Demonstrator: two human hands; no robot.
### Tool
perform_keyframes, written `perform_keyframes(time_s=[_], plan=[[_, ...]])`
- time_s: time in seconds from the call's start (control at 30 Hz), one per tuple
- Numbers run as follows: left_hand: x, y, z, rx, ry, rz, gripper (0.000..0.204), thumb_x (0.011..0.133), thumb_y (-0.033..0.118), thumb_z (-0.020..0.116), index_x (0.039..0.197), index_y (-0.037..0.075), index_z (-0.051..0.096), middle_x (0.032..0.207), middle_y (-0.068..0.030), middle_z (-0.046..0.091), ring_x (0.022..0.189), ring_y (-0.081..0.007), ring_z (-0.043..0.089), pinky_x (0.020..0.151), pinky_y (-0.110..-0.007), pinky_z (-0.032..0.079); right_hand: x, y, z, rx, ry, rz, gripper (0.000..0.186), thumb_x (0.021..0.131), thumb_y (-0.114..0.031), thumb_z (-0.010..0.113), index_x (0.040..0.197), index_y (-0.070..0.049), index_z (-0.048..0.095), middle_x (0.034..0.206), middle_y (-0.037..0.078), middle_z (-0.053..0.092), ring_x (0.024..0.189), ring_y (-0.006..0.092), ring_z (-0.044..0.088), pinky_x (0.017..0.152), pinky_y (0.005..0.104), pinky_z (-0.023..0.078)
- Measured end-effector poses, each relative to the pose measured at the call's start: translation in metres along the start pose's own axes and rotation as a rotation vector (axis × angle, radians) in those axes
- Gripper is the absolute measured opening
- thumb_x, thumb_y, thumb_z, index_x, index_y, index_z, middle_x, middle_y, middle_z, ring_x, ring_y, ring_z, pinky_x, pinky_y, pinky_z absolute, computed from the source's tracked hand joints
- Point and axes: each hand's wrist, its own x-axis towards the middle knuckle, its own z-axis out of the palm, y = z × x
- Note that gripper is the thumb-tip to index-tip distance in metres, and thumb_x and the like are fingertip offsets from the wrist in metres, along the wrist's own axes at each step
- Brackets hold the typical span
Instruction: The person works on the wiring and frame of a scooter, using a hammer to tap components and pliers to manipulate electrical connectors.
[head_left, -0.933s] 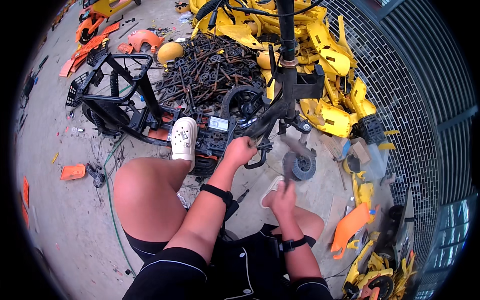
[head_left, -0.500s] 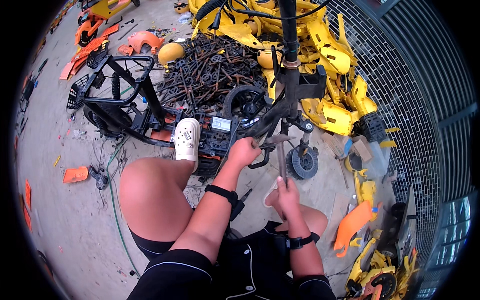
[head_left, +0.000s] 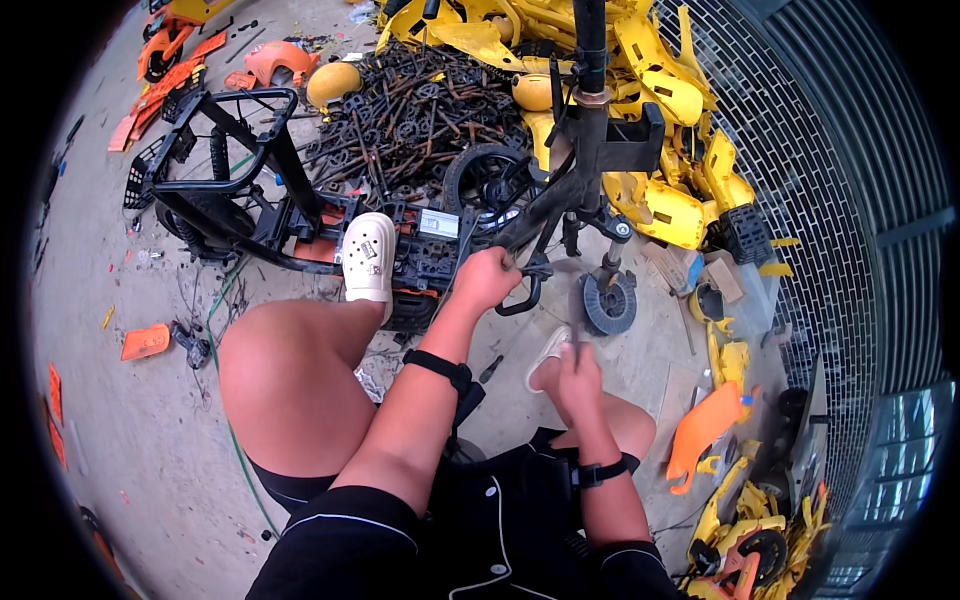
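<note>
My right hand (head_left: 578, 378) is closed round the handle of a hammer (head_left: 576, 325), which points up and away from me; its head is blurred. My left hand (head_left: 487, 278) is closed at the black frame of a stripped scooter (head_left: 530, 225). A short dark piece (head_left: 538, 269) sticks out from its fingers, too hidden to name. Just below it is a bent black bar (head_left: 528, 298) on the frame. The hammer is apart from this piece, to its right. My left foot, in a white clog (head_left: 367, 258), rests on the scooter's deck (head_left: 425, 265).
Beyond the frame lies a heap of rusty metal parts (head_left: 400, 120), with yellow body panels (head_left: 672, 220) piled at the right. A front wheel hub (head_left: 608, 303) stands near the hammer. An orange panel (head_left: 705, 435) and a green cable (head_left: 232, 425) lie on the floor.
The hammer has come away from the dark piece at my left hand, back toward me and slightly right. My left hand keeps its hold; the whole view has shifted slightly.
</note>
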Motion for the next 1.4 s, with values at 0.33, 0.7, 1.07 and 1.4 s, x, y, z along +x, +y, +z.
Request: perform_keyframes(time_s=[0.33,0.7,1.07,1.4], plan=[[0.001,0.003,0.005,-0.019,0.035,0.012,0.028,0.075,0.025,0.075,0.089,0.001,0.071,0.084,-0.0200,0.072,0.083,-0.0367,0.071,0.075,-0.042,0.055,0.020,-0.051,-0.030,0.181,-0.208,0.378,0.039,0.103,-0.038,0.062,0.102,0.000,0.062,0.072,0.015,0.062,0.066,0.0216,0.060,0.062,0.0391,0.048],[0.003,0.003,-0.006,0.009,0.025,-0.002,0.025,0.076,0.025,0.073,0.090,0.005,0.073,0.085,-0.0174,0.074,0.087,-0.0357,0.072,0.078,-0.044,0.056,0.040,-0.038,-0.036,0.170,-0.211,0.276,0.039,0.103,-0.041,0.062,0.094,-0.003,0.058,0.072,0.003,0.056,0.060,0.0122,0.051,0.053,0.0309,0.042],[0.001,0.006,-0.007,-0.008,0.011,-0.013,0.026,0.076,0.023,0.074,0.090,0.002,0.072,0.085,-0.0197,0.073,0.084,-0.0358,0.071,0.076,-0.042,0.055,0.028,-0.011,-0.034,0.189,0.167,-0.128,0.036,0.108,-0.041,0.049,0.099,-0.006,0.054,0.072,0.004,0.055,0.054,0.0105,0.049,0.049,0.0273,0.040],[0.001,-0.007,-0.008,0.027,0.018,0.022,0.028,0.075,0.025,0.076,0.089,0.002,0.071,0.090,-0.0208,0.072,0.090,-0.0391,0.070,0.080,-0.045,0.055,0.027,-0.022,-0.035,0.148,-0.052,0.238,0.037,0.104,-0.038,0.059,0.107,-0.001,0.060,0.081,0.021,0.067,0.074,0.0339,0.066,0.069,0.0444,0.050]])
